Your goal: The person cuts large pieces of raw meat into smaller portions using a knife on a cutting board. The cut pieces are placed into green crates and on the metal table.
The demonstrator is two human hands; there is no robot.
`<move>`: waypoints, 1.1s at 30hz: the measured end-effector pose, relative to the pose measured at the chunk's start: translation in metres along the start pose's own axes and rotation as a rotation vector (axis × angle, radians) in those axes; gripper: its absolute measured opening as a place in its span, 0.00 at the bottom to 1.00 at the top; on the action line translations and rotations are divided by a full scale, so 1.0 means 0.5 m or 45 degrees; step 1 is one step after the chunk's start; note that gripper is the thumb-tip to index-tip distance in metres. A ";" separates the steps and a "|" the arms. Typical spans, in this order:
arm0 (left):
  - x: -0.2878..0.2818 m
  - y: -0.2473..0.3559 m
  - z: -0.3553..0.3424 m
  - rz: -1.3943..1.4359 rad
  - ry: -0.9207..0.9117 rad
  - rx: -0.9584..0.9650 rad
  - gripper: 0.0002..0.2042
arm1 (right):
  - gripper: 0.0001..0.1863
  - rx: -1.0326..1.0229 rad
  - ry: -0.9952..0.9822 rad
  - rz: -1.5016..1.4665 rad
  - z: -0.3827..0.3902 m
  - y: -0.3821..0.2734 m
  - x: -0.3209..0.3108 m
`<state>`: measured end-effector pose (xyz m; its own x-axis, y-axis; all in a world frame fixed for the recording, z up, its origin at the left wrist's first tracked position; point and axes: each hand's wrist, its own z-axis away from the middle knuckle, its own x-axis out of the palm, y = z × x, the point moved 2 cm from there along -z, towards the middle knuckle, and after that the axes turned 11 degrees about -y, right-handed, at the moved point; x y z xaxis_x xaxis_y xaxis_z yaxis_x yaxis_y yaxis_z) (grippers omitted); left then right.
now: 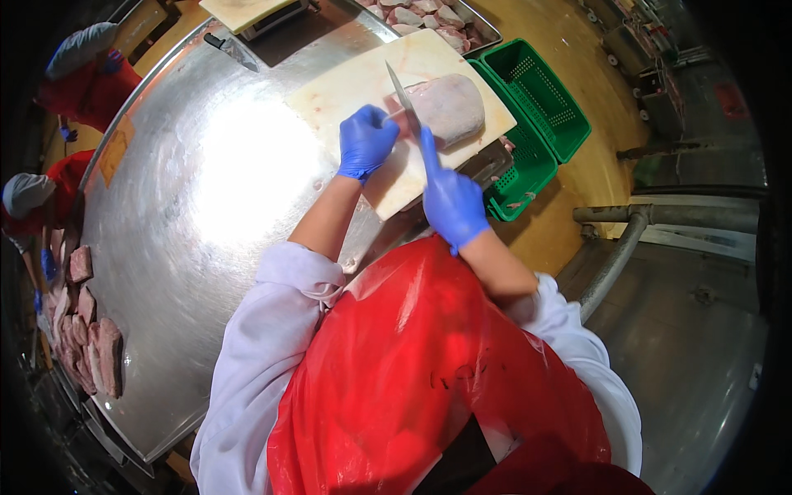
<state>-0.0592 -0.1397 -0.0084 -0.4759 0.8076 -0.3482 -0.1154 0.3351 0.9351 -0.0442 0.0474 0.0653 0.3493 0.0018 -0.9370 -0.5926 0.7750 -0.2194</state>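
On the white cutting board [318, 95] lies a large pale piece of meat [448, 107]. My right hand [452, 206], in a blue glove, is closed on a knife [402, 95], index finger stretched along it; the blade angles up-left over the meat's left end. My left hand [365, 144], also gloved in blue, is closed at that left end, seemingly pinching a thin pinkish strip [393, 115] of the meat; the fingertips are partly hidden.
Green baskets [532, 95] stand right of the board, a tray of meat pieces [417, 15] behind it. Cut meat [107, 355] lies at the steel table's [165, 313] left; two co-workers [87, 87] in red aprons work beyond. A metal pipe railing [685, 216] is at right.
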 end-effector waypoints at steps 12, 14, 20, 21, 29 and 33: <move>-0.063 0.005 -0.122 -0.304 -0.221 0.291 0.21 | 0.42 0.045 -0.185 -0.766 0.126 0.010 -0.154; -0.039 -0.015 -0.147 -0.450 -0.438 0.248 0.19 | 0.41 0.003 -0.039 -0.688 0.003 0.032 -0.147; -0.013 -0.033 -0.118 -0.253 -0.413 0.309 0.10 | 0.24 0.219 -0.069 -0.523 -0.303 0.010 -0.162; -0.015 -0.037 -0.114 -0.246 -0.400 0.315 0.10 | 0.27 0.248 -0.123 -0.522 -0.320 0.010 -0.149; -0.026 -0.031 -0.097 -0.287 -0.365 0.272 0.09 | 0.44 0.288 -0.247 0.035 -0.197 -0.091 -0.076; -0.029 -0.034 -0.085 -0.306 -0.288 0.249 0.10 | 0.39 0.290 -0.335 0.101 -0.124 -0.128 -0.087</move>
<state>-0.0874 -0.1780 -0.0165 -0.2486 0.7743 -0.5820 -0.0214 0.5963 0.8025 -0.0664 -0.0414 0.1031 0.5014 0.2072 -0.8400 -0.4586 0.8869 -0.0550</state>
